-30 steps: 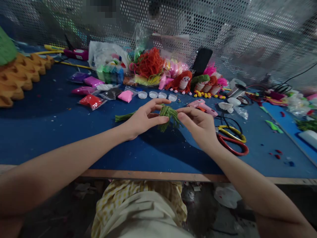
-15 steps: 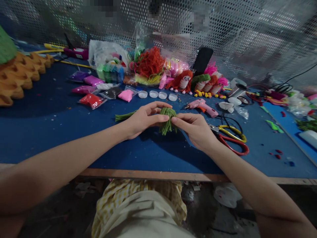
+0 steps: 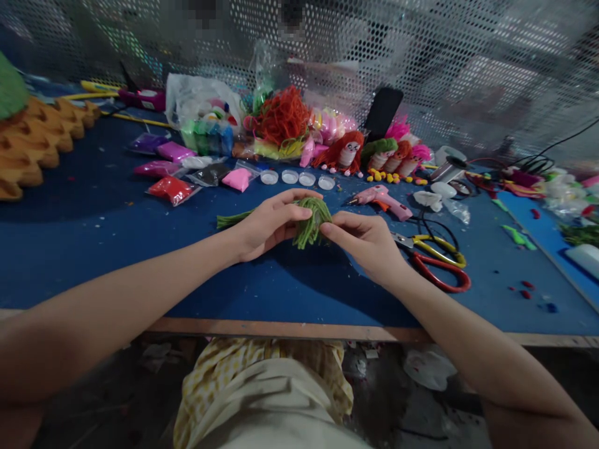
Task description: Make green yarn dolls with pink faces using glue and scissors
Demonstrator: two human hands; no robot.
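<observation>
A bundle of green yarn (image 3: 311, 222) with loose strands hanging down is held above the blue table. My left hand (image 3: 269, 226) grips it from the left, thumb across the front and fingers behind it. My right hand (image 3: 365, 242) pinches the bundle's right side between thumb and forefinger. Whatever the yarn covers is hidden. More green yarn strands (image 3: 233, 219) stick out to the left, behind my left wrist. Scissors (image 3: 440, 252) with one yellow and one red handle lie right of my right hand.
A pink glue gun (image 3: 384, 201) and four-part clutter lie beyond my hands: small clear dishes (image 3: 307, 179), clay packets (image 3: 173, 189), orange yarn (image 3: 284, 116) and yarn-haired dolls (image 3: 349, 153). An orange egg tray (image 3: 37, 140) sits at left. The table's edge (image 3: 281, 328) is near my body.
The green bundle has shifted slightly left and tilted, its strands now slanting down to the left. My left thumb has moved a little left and up; my right hand stays at its right side.
</observation>
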